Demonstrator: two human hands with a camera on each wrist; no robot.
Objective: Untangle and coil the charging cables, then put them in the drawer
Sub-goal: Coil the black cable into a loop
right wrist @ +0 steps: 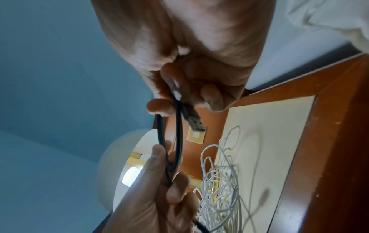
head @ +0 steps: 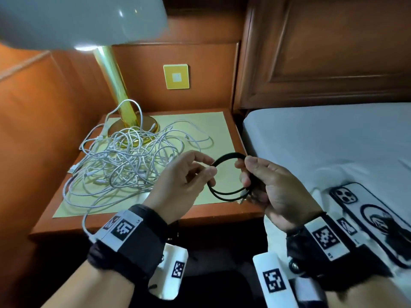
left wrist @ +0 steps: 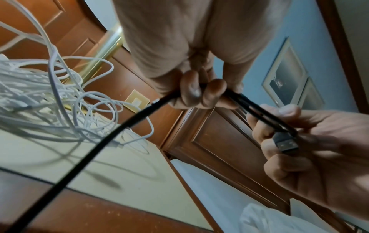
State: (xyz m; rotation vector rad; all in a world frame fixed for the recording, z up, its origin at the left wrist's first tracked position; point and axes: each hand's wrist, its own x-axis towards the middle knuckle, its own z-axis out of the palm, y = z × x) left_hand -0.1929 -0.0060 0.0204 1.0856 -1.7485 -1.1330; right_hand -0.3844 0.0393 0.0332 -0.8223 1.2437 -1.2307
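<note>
White cables (head: 124,161): loose tangled heap on the worktop (head: 213,215), at ten o'clock from the hands, draped round the base of a brass lamp (head: 124,107); one strand trails over the worktop's near edge at seven o'clock. Mat (head: 209,127): pale yellow, under the heap. Wall plate (head: 176,76): yellow, on the panel at twelve o'clock. Left hand (head: 184,185): raised above the worktop's front, thumb and fingers curled and pinching the nine o'clock side of the black cable (head: 224,178). Black cable: wound into a small coil of a few turns, held in the air between both hands; a free length runs down from the left hand in the left wrist view. Right hand (head: 273,187): fingers curled round the coil's three o'clock side, with the USB plug (left wrist: 285,144) poking out between them. Bed (head: 333,138): white sheet, at three o'clock. Phone (head: 375,221): lying on the bed at four o'clock, back upward.
</note>
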